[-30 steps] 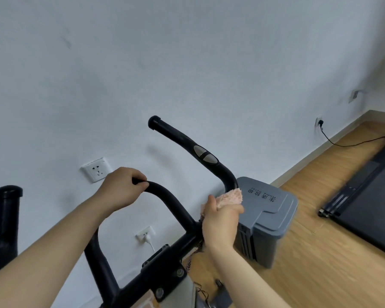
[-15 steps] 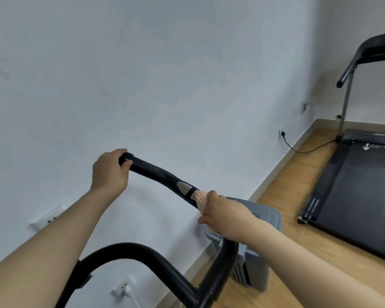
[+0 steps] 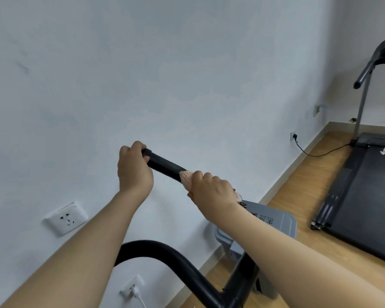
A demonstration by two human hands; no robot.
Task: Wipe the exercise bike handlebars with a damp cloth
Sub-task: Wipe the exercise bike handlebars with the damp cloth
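The black handlebar [image 3: 165,166] of the exercise bike rises toward the wall, and a lower curved bar [image 3: 165,252] loops below it. My left hand [image 3: 133,172] is closed around the tip of the upper bar. My right hand [image 3: 211,192] grips the same bar lower down, wrapped around a pink cloth [image 3: 185,177]. Only the cloth's fuzzy edge shows above my fingers, plus a bit behind my wrist. The bar's middle section is hidden under my right hand.
A grey lidded bin [image 3: 273,225] stands on the wooden floor against the white wall, right under my right forearm. A black treadmill [image 3: 365,196] fills the right side. Wall sockets [image 3: 65,218] sit at the lower left, and a plugged cable [image 3: 316,153] runs to the treadmill.
My right hand has slid the cloth up the handlebar toward my left hand, covering the silver sensor pad. A second ago my left hand held the lower curved bar.
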